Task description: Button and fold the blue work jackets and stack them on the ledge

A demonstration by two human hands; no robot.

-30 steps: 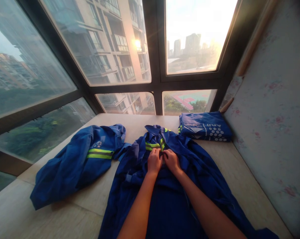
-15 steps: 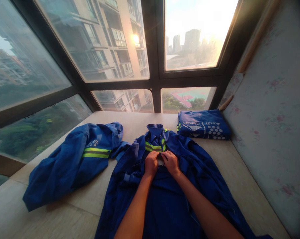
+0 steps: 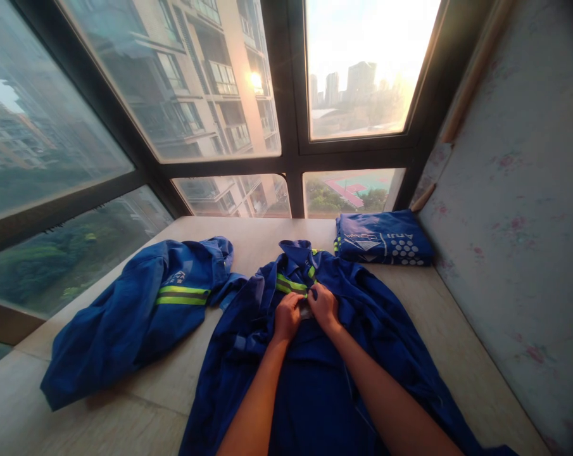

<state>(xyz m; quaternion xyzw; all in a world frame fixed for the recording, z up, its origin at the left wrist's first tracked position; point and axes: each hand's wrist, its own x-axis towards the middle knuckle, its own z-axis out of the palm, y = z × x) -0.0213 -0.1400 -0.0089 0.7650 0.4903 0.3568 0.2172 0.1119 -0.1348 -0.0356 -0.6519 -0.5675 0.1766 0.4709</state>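
Observation:
A blue work jacket [image 3: 390, 329] with a collar and yellow-green reflective bands lies spread out in front of me, collar toward the window. My left hand [image 3: 289, 315] pinches the front edge of the jacket just below the left reflective band. Close beside it, my right hand [image 3: 323, 305] grips the opposite front edge, its fingers curled. The two hands nearly meet at the jacket's front opening, and a small pale patch shows between them. Whether a button or other fastener is between the fingertips cannot be made out.
A second blue jacket [image 3: 119, 323] with a reflective band lies loosely folded on the left. At the back right, a neatly folded blue garment [image 3: 384, 237] with white print rests against the floral wall [image 3: 514, 253]. Windows with dark frames [image 3: 293, 114] border the pale sill [image 3: 163, 386].
My right hand has curled its fingers tighter and shifted slightly up at the jacket front. My left hand stays near the same edge. The view has turned slightly.

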